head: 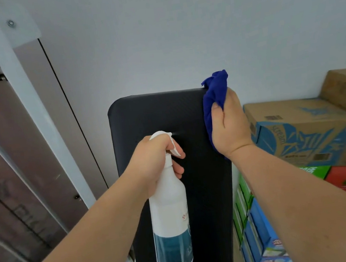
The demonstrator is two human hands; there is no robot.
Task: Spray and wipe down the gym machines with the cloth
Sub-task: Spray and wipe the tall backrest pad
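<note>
A black padded bench pad of a gym machine runs away from me in the middle of the view. My left hand grips a white spray bottle with a blue label, fingers on the trigger, nozzle aimed at the pad; a faint mist shows at the nozzle tip. My right hand holds a bunched blue cloth pressed against the pad's far right corner and right edge.
A white machine upright and a brown panel stand at the left. Stacked cardboard boxes and coloured cartons crowd the right side, close to the pad. A pale wall lies behind.
</note>
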